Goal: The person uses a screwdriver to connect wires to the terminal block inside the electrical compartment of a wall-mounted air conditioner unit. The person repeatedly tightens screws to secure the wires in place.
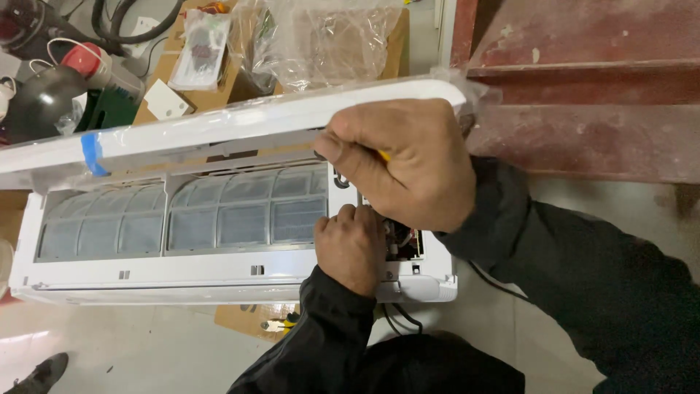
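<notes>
A white wall-type air conditioner unit (219, 271) lies on the floor with its front cover (219, 128) lifted, still wrapped in clear film. Its mesh filters (240, 211) are exposed. My right hand (405, 164) is closed in a fist just under the cover's right end, gripping a tool of which only a bit of yellow handle (383, 155) shows. My left hand (350, 248) rests knuckles-up against the wiring compartment (405, 244) at the unit's right end. Its fingertips curl into the compartment and are hidden.
Blue tape (93, 153) holds the film on the cover. Cardboard with plastic bags (321, 40) lies behind the unit, with hoses and a red-topped canister (87, 62) at the back left. Red steps (583, 95) rise at the right. Black cables (401, 317) trail below the unit.
</notes>
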